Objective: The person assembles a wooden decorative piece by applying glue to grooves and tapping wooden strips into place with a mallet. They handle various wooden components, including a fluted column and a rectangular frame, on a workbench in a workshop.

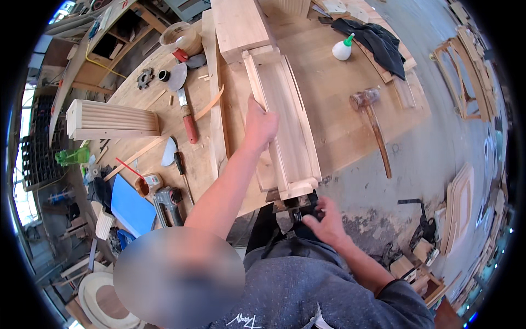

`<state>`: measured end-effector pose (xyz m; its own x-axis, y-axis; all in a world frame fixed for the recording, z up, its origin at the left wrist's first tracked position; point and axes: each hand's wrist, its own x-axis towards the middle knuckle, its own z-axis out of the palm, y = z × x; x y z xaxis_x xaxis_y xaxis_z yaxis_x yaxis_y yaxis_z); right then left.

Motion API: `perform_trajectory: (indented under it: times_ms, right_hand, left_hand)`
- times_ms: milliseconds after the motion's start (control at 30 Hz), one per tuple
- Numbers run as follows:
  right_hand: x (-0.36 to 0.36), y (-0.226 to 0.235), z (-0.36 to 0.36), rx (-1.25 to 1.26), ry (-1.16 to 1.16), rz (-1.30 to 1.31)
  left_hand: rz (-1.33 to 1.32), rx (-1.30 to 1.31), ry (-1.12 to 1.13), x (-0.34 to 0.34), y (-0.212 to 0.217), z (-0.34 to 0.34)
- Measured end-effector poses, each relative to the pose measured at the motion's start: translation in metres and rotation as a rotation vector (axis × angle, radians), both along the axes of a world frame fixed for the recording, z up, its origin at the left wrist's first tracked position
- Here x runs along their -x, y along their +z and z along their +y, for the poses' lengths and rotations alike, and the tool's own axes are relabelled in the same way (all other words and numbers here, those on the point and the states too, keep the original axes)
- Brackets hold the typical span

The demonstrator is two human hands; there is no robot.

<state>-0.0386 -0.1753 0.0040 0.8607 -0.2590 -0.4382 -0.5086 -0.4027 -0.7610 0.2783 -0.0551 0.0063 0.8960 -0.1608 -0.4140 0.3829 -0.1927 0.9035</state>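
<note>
A long, shallow wooden assembly with raised side strips lies lengthwise on the workbench. Its near end reaches the bench's front edge. My left hand is wrapped over the left side strip at about mid-length. Under the near end sits a dark metal vise at the bench edge. Beside it, to the right, my right hand hangs with thumb and fingers apart and nothing visible in it. Against the far end of the assembly stands a solid-looking wooden block.
On the workbench, a mallet, a white glue bottle and dark cloth lie right. Left are a fluted wooden piece, a red-handled putty knife, a screwdriver, a nail gun and a blue sheet.
</note>
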Motion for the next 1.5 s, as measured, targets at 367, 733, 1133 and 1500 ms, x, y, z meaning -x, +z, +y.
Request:
perform_trajectory:
  times_ms: [367,733,1133,1500]
  right_hand:
    - [0.008,-0.078,0.085,0.279,-0.004,0.107]
    - [0.015,-0.065,0.093,0.555,0.039,-0.234]
    - [0.02,-0.095,0.065,-0.767,-0.406,0.191]
    - [0.007,-0.067,0.087,0.374,-0.011,0.01]
  left_hand:
    - [-0.047,0.012,-0.012,-0.004,0.004,-0.004]
    - [0.01,-0.014,-0.046,-0.005,0.008,-0.003]
    - [0.036,-0.117,-0.12,-0.013,-0.001,-0.001]
    - [0.056,-0.157,-0.099,-0.009,0.008,-0.003]
